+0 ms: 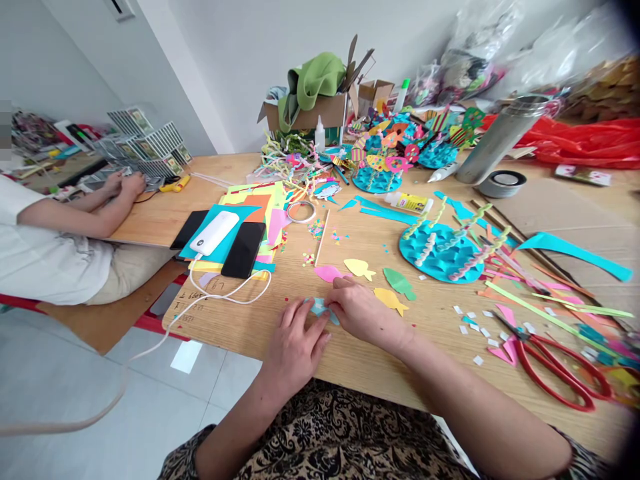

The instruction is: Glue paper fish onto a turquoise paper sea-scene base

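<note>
A small light-blue paper cutout (317,306), probably a fish shape, lies on the wooden table between my hands. My left hand (295,340) rests flat with its fingers stretched over the cutout's left side. Over its right side, my right hand (367,310) has thumb and fingers pinched together; whatever is between the tips is hidden. Just beyond are a pink paper cutout (328,273), a pale yellow paper fish (359,269), a green paper fish (399,283) and a deeper yellow paper fish (390,300). Tiny coloured confetti bits (316,230) are scattered past a thin wooden stick (323,238).
Red-handled scissors (555,363) lie at right among paper strips and white squares. A blue base with twisted stems (440,252) stands behind them. Phone (243,250), power bank (215,232) and cable sit at left. A steel flask (500,140) is behind. Another person (75,213) works at far left.
</note>
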A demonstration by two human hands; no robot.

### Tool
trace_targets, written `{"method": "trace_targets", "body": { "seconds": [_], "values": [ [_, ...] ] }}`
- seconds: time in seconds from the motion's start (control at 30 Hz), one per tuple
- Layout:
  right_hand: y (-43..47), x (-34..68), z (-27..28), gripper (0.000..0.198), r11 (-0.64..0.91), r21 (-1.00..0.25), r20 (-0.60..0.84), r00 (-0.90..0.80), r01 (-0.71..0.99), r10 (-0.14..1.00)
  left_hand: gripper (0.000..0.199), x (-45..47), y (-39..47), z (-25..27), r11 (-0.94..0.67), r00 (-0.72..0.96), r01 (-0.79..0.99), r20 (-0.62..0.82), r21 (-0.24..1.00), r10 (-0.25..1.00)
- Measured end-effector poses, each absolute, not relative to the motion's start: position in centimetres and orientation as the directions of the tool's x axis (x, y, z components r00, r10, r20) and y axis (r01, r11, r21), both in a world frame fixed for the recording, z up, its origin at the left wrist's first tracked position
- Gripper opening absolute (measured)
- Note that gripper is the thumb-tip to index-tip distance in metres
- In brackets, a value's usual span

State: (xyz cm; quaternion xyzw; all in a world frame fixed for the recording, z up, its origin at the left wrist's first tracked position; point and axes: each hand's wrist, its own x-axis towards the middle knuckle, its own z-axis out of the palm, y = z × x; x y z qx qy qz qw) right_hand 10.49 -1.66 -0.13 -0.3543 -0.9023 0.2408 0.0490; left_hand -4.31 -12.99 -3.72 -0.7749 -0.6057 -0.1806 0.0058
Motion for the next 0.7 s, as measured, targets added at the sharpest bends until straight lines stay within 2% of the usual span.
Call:
{"method": "trace_targets", "body": {
  "seconds": [0.37, 0.7],
  "values": [
    [-1.75, 10.43, -0.17, 0.027, 0.709, -0.404, -0.033, -0.784, 0.578, 0.620, 0.035, -4.24, -12.95, -3.65, -0.270, 0.203, 0.939, 0.294, 0.211, 0.934],
    [-1.66, 10.37, 0.02, 0.026, 0.651, -0.463, -0.067, -0.756, 0.602, 0.651, 0.034, -4.18, -12.83, -3.48, -0.268, 0.210, 0.939, 0.260, 0.214, 0.942]
  ]
}}
